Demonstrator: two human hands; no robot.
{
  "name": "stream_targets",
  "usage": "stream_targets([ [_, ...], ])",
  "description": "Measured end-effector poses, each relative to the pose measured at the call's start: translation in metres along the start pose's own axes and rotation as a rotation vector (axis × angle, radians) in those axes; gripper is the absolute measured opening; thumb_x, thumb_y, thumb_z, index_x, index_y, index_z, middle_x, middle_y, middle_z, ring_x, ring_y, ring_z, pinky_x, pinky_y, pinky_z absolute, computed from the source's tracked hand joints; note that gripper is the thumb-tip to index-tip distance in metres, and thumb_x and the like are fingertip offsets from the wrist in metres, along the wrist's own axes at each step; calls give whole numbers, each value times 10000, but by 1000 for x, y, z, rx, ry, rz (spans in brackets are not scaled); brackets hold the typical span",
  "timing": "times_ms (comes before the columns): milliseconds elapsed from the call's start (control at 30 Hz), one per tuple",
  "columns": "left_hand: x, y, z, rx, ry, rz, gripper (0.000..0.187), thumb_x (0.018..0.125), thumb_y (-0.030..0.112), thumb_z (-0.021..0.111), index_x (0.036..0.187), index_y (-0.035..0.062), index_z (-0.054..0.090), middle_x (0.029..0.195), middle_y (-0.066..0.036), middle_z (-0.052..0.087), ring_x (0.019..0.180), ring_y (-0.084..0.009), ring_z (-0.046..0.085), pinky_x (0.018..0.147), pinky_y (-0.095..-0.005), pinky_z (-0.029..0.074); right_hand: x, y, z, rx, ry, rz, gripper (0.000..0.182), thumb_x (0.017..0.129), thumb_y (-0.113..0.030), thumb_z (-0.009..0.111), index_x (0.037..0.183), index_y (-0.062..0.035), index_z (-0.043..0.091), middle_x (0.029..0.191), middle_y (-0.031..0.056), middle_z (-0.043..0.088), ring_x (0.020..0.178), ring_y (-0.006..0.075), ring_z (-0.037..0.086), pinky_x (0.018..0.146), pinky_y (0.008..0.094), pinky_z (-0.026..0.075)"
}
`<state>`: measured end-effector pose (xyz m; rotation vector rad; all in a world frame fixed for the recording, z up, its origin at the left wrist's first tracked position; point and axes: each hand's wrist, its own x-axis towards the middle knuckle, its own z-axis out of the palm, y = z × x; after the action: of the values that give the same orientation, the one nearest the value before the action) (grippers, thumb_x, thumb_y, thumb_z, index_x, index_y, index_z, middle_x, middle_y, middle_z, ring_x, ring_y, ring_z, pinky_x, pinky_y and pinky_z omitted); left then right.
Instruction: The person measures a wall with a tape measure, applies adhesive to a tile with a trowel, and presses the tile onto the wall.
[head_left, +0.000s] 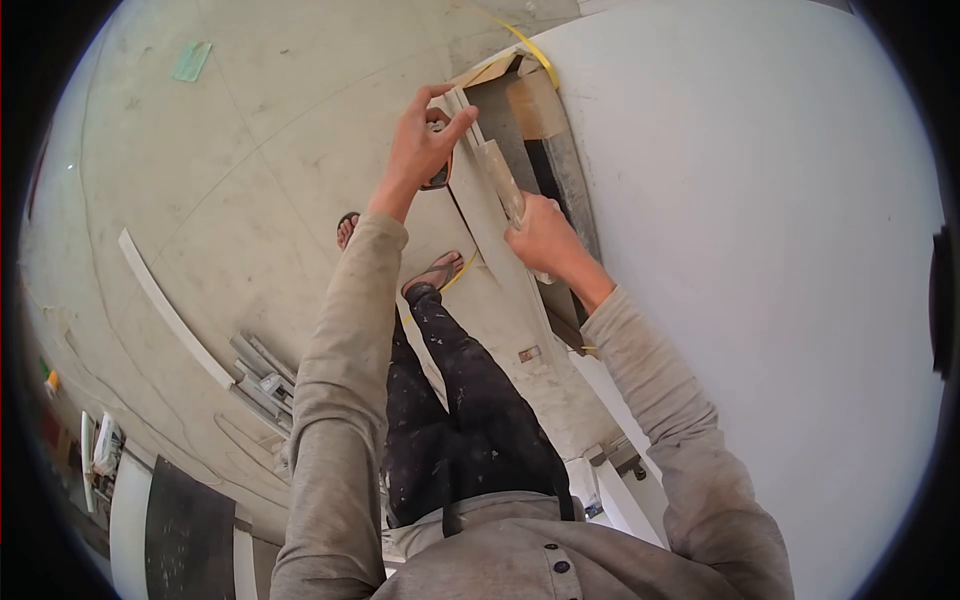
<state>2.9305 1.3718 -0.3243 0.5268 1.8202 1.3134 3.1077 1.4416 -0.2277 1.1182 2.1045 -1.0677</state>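
My left hand (425,145) is curled around a black and orange tape measure (438,178), partly hidden by the fingers. Its thumb and index finger reach to the far end of a long pale strip (472,205). To the right, my right hand (548,240) grips a short, flat, pale piece (501,180) with a rough surface, whose kind I cannot make out. This piece lies against or just above the strip. Beneath both hands is a long open cardboard box (540,115) with a dark inside.
A large white panel (740,230) fills the right side. On the concrete floor (240,200) lie a long white strip (175,310), several grey lengths (265,375) and a green sheet (192,61). A yellow band (538,55) curves past the box's far end. A dark board (190,530) is lower left.
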Motion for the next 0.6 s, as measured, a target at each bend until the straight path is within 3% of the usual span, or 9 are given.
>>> stream_targets([
  [33, 0, -2, 1, -2, -4, -4, 589, 839, 419, 696, 1251, 38, 519, 686, -26, 607, 641, -91, 558, 598, -266, 443, 2, 6, 2, 0, -2, 5, 425, 746, -80, 577, 1162, 9, 570, 1000, 302, 628, 1025, 464, 569, 923, 472, 459],
  [100, 1, -4, 1, -27, 2, 28, 566, 854, 408, 681, 1255, 45, 517, 689, -27, 608, 647, -92, 554, 602, -267, 442, 6, 15, 5, 8, 69, -134, 295, 745, -84, 565, 996, 66, 601, 881, 266, 659, 863, 414, 638, 792, 402, 487],
  [200, 3, -1, 2, -37, -19, 46, 543, 870, 395, 663, 1260, 47, 515, 693, -28, 607, 654, -87, 548, 610, -262, 441, 8, 17, -6, 129, -31, -84, 366, 724, -72, 564, 1068, 42, 610, 968, 298, 638, 985, 445, 596, 894, 445, 469],
  [600, 3, -3, 8, -193, -22, 11, 508, 877, 358, 658, 1254, 47, 519, 688, -24, 606, 650, -88, 542, 604, -254, 430, 5, 16, -20, 111, -61, -177, 332, 711, -91, 566, 989, 82, 621, 918, 290, 649, 942, 438, 614, 855, 414, 477],
])
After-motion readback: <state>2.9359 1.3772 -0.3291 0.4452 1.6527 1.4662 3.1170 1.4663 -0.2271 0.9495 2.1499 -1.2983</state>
